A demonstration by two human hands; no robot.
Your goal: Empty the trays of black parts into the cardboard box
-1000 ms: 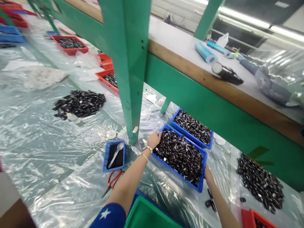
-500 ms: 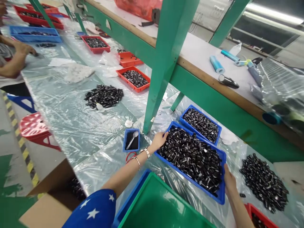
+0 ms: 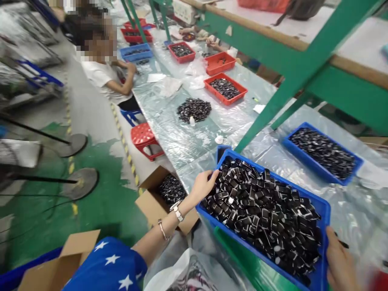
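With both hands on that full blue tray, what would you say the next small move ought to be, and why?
Probably keep the blue tray level and ease it slowly toward the body. The left hand grips its near-left end and the right hand its right corner, and the black parts are heaped to the rim, so a tilt could spill them. The green bin sits just beneath the near edge.

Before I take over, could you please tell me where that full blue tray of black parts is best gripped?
Grip the blue tray by its two short end walls, one hand from each side, as the left hand and right hand do now. It is long, heaped with loose black parts and hangs past the table edge, so a one-sided hold would probably tip it.
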